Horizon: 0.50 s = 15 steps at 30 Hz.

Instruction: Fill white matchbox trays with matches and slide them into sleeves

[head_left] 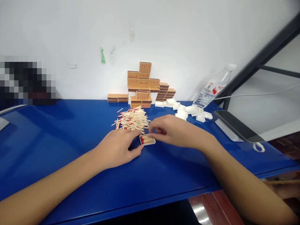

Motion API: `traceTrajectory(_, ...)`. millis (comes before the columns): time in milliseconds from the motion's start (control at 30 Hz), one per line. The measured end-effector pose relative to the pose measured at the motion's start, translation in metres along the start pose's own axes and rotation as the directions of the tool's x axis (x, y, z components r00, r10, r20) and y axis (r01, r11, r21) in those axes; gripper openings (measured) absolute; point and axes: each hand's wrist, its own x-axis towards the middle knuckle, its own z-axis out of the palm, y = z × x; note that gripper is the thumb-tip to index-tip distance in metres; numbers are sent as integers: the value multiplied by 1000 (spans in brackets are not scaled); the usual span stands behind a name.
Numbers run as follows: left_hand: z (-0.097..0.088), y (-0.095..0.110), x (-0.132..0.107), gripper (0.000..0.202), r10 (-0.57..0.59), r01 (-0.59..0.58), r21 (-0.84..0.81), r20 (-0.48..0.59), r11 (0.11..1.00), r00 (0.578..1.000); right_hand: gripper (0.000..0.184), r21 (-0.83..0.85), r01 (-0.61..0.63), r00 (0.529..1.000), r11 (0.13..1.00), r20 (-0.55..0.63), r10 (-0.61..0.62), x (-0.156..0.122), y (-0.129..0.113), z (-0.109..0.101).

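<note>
A small white matchbox tray [153, 142] lies on the blue table, with red-headed matches [146, 139] lined up inside it. My left hand [118, 147] grips the tray's left end between thumb and forefinger. Over the right end, my right hand [170, 129] has its fingers curled and its thumb at the matches; whatever is between those fingertips is hidden. Just behind both hands spreads a loose pile of matches [133, 118], their red heads mostly toward the left.
Orange matchboxes [143, 82] are stacked against the wall. Empty white trays [181, 114] lie scattered right of them. A water bottle [207, 92] leans at the back right, near a phone [239, 125] at the table's right edge. A blurred dark object stands far left.
</note>
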Motion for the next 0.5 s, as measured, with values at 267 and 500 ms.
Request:
traceTrajectory(267, 1, 2, -3, 30, 53, -53, -77, -2, 996, 999, 13, -23, -134, 967, 991, -222, 126, 16, 41, 17)
traceTrajectory(500, 0, 2, -4, 27, 112, -107, -88, 51, 990, 992, 13, 72, 16, 988, 997, -154, -5, 16, 41, 22)
